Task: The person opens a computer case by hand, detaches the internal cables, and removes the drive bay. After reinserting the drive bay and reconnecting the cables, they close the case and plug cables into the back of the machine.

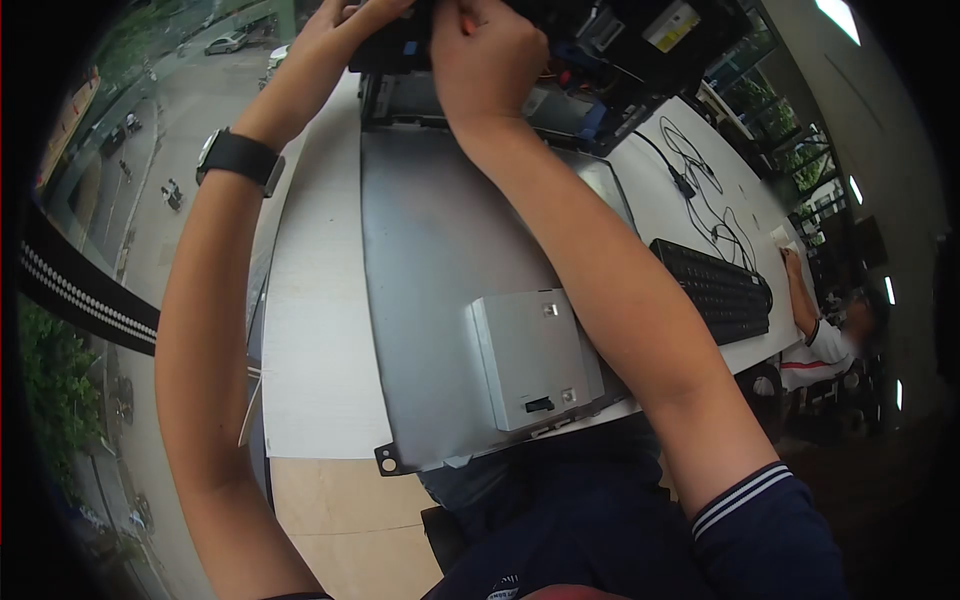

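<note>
An opened desktop computer case (625, 60) stands at the top of the view, its dark inside showing cables and a yellow-white label. My right hand (490, 65) is at the front of its inside, fingers curled closed; a bit of orange shows by them, but I cannot tell what they grip. At the top edge, my left hand (362, 12) is by the case's left end, its fingers mostly cut off or hidden. Between my forearms a flat grey metal panel (430, 260) reaches toward me from the case. It carries a raised silver metal box (525, 350) with a small black latch.
The white table (315, 330) lies under the panel. A black keyboard (710, 290) sits to the right, with a black cable (685, 185) behind it. Another person (825, 345) is seated at the far right. Left of the table, a window looks onto a street (180, 110).
</note>
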Motion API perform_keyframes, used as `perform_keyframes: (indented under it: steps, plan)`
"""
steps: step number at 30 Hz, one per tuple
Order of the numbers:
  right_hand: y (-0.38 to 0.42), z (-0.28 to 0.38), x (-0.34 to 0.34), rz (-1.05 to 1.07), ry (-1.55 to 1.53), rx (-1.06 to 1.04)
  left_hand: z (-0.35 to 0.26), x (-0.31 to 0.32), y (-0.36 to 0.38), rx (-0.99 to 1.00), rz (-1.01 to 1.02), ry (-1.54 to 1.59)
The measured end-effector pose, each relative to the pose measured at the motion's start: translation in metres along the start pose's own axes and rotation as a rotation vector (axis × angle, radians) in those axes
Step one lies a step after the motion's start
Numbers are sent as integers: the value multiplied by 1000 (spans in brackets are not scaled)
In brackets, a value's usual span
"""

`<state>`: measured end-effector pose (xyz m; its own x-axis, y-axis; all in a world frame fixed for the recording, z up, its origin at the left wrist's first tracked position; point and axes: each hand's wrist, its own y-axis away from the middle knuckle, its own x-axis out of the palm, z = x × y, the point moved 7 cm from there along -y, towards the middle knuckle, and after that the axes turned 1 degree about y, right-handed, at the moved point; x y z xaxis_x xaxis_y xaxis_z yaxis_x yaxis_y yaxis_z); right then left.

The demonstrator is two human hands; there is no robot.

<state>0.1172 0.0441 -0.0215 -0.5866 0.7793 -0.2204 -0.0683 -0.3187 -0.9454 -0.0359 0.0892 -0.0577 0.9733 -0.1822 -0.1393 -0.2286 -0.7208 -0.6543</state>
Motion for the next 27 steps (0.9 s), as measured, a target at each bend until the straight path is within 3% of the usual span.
perform_keyframes:
  steps: [1,4,5,7,8,13,16,19,20,23,27]
  plan:
    - [2,0,-3,-102,-9,-18,11,-3,0,-141,23,32]
    - [5,-4,-5,-150,-46,48,19,-3,1,-113,-73,31]
    - [12,-10,6,-168,-18,50,53,-18,-1,-107,-84,30]
    - [15,-18,13,-208,-98,191,98,-37,-4,-175,-41,109]
    - [19,-25,18,-205,-89,325,100,-37,-4,-193,-44,114]
    - [20,-29,24,-151,-189,553,102,-40,-5,-266,14,156]
    - [21,-29,28,-127,-196,593,123,-62,-14,-344,183,159]
    - [19,-27,29,-118,-195,636,109,-76,-30,-306,73,-13]
    - [20,-27,28,-119,-194,647,87,-72,-42,-147,88,0]
    - [20,-24,25,-138,-177,638,132,-98,-81,-269,57,301]
    - [20,-24,29,-146,-203,627,119,-81,-81,-277,35,212]
